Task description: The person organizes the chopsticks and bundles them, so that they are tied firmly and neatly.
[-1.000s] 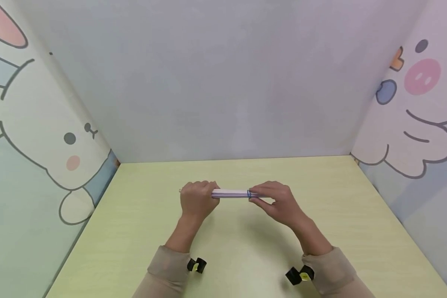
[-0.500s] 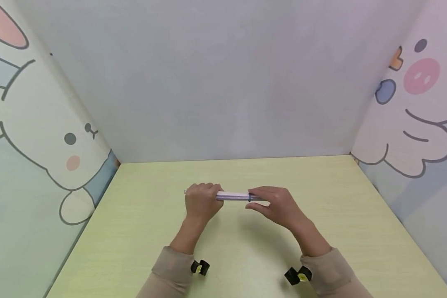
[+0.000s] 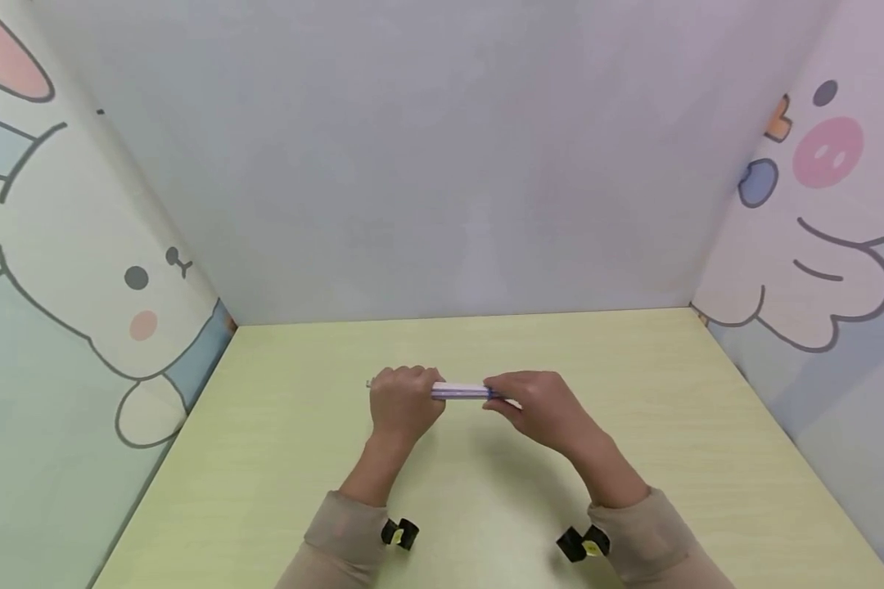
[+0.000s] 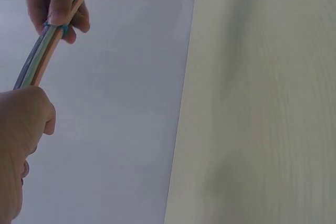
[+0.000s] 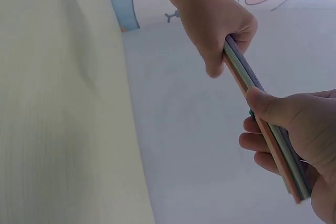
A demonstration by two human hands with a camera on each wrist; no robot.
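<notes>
A bundle of slim, long sticks [image 3: 458,391], perhaps pencils, is held level above the table. Orange, green and dark purple ones show side by side in the wrist views. My left hand [image 3: 405,405] grips the bundle in a fist near its left end, where a small tip sticks out. Around the sticks toward the right runs a thin blue-green band [image 4: 64,28], probably a rubber band. My right hand [image 3: 541,407] pinches the bundle at this band, thumb [image 5: 270,106] on one side and fingers on the other. The bundle's right end is hidden by that hand in the head view.
Below lies a pale yellow-green table [image 3: 309,458]. A plain grey wall [image 3: 442,164] stands behind it, and side walls with cartoon animals [image 3: 828,153] flank it. Small black devices with yellow labels [image 3: 584,544] sit at both cuffs.
My left hand has shifted slightly right with the bundle. My right thumb, which had come away from the sticks half a second ago, has closed back toward them; the right hand has moved slightly left.
</notes>
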